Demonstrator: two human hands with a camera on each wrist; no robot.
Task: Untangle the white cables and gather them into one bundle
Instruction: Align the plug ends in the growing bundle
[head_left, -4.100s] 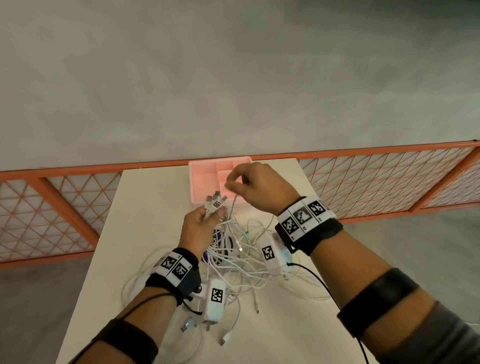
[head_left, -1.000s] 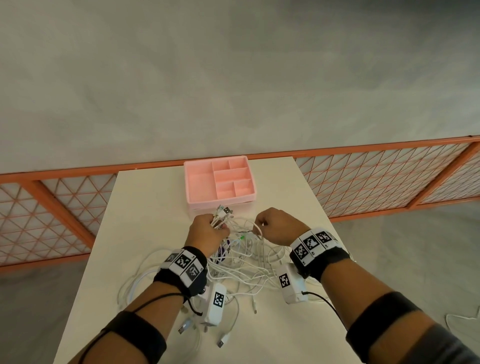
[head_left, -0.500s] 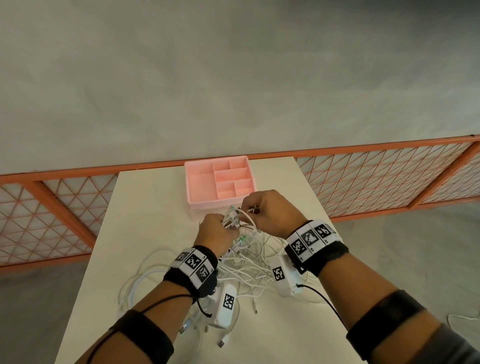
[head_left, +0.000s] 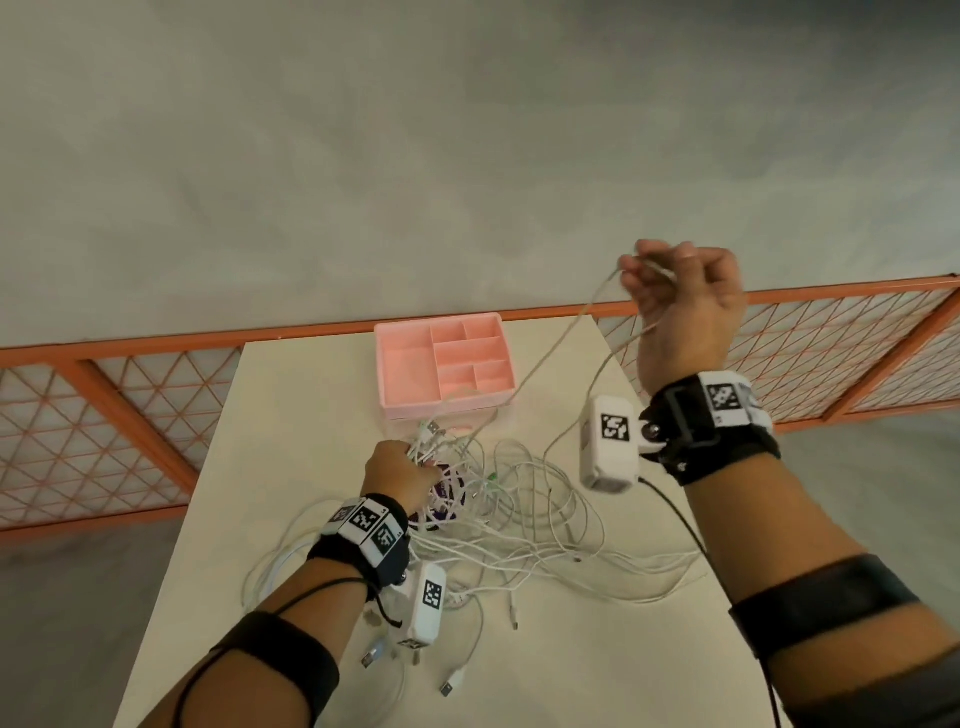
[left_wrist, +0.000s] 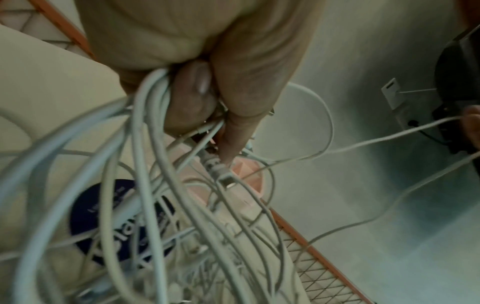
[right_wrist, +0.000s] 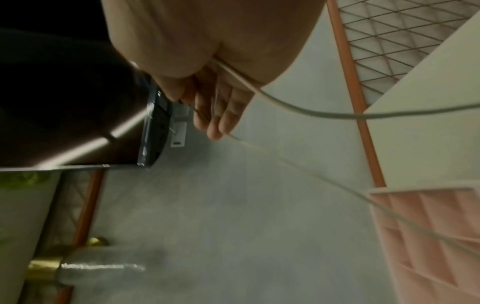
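Note:
A tangle of white cables (head_left: 524, 514) lies spread over the cream table (head_left: 291, 415). My left hand (head_left: 402, 470) sits low at the tangle's far edge and grips a bunch of cable ends (left_wrist: 155, 107), their plugs (head_left: 428, 434) sticking out past the knuckles. My right hand (head_left: 680, 291) is raised high to the right, pinching one thin white cable (head_left: 550, 348) that runs taut down to the bunch. In the right wrist view that cable (right_wrist: 298, 109) passes under the palm and out past the fingers (right_wrist: 221, 115).
A pink divided tray (head_left: 400, 400) stands at the table's far edge, just beyond the left hand. A dark blue round sticker (left_wrist: 85, 214) lies under the tangle. Loose plugs (head_left: 452, 686) lie near the front. An orange mesh railing (head_left: 831, 353) runs behind the table.
My right hand has lifted up and to the right, away from the left hand, drawing one cable out of the tangle. The left hand stays low, holding the bunch of ends.

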